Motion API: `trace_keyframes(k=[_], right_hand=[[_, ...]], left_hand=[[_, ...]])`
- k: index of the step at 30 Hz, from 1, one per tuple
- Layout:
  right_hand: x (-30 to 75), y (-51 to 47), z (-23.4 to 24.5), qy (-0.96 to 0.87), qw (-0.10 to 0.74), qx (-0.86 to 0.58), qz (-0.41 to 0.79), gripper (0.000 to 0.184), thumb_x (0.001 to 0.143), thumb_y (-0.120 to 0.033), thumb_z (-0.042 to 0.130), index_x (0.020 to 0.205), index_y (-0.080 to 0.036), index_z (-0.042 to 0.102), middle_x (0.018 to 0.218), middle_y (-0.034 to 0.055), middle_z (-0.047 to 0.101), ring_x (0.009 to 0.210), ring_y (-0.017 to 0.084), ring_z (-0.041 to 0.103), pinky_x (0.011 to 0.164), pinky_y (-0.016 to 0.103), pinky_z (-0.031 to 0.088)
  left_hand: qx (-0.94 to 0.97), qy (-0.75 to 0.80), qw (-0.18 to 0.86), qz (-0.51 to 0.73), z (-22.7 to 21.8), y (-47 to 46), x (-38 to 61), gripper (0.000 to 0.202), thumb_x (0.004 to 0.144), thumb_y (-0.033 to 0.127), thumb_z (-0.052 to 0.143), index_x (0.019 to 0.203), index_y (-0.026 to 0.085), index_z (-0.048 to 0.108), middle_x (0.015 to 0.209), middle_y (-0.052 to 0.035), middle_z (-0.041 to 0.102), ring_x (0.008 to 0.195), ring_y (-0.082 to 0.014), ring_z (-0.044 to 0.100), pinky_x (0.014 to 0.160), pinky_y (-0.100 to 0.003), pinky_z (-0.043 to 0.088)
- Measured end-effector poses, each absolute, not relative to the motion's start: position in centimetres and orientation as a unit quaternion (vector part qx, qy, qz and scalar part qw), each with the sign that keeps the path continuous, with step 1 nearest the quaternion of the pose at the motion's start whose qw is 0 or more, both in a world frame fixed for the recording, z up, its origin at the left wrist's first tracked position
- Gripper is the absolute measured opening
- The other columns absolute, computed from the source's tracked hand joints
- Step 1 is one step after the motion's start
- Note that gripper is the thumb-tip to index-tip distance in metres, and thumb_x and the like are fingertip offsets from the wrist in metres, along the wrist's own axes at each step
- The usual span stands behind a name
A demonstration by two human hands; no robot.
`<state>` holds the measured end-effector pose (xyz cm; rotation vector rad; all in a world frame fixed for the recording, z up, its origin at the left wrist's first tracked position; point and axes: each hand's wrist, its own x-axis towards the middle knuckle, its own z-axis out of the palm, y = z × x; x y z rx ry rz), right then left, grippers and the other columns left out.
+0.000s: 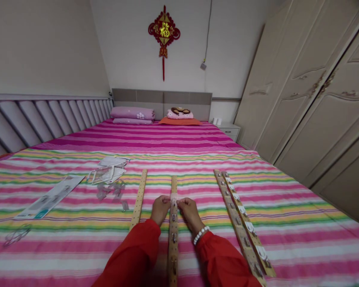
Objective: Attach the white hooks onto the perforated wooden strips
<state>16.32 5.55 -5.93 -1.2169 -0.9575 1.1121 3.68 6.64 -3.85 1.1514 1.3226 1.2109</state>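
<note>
A long perforated wooden strip (174, 187) lies lengthwise on the striped bedspread in front of me, with several small metal hooks along its near part. My left hand (160, 209) and my right hand (189, 211) meet over it, fingers pinched together on a small clear hook piece (174, 198) pressed against the strip. Both sleeves are red; a white bead bracelet (200, 234) circles my right wrist.
A bare perforated strip (139, 198) lies to the left. Two strips (242, 219) fitted with clear hooks lie to the right. Loose clear hooks (113, 190), opened plastic packaging (107, 172) and a printed card (49, 197) sit at the left. A wardrobe (317, 99) stands along the right side.
</note>
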Motion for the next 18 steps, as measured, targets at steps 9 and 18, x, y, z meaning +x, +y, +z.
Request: trace_keyframes(k=[9, 18], right_hand=[[16.4, 5.9, -7.0, -0.421, 0.573, -0.539, 0.452, 0.026, 0.059, -0.04, 0.066, 0.053, -0.019, 0.053, 0.041, -0.0058, 0.047, 0.044, 0.01, 0.042, 0.042, 0.023, 0.028], [16.3, 6.0, -7.3, -0.426, 0.569, -0.548, 0.44, 0.024, 0.058, -0.037, 0.067, 0.052, -0.019, 0.052, 0.042, -0.0057, 0.05, 0.045, 0.011, 0.044, 0.044, 0.023, 0.03]], left_hand=[[0.482, 0.567, 0.462, 0.482, -4.4, 7.1, 3.7, 0.01, 0.053, 0.017, 0.061, 0.063, 0.016, 0.063, 0.057, 0.0016, 0.064, 0.061, -0.0158, 0.062, 0.063, -0.027, 0.049], [0.47, 0.578, 0.454, 0.488, -4.9, 7.1, 3.9, 0.012, 0.054, 0.016, 0.063, 0.066, 0.016, 0.062, 0.057, 0.0017, 0.063, 0.06, -0.0148, 0.061, 0.059, -0.025, 0.047]])
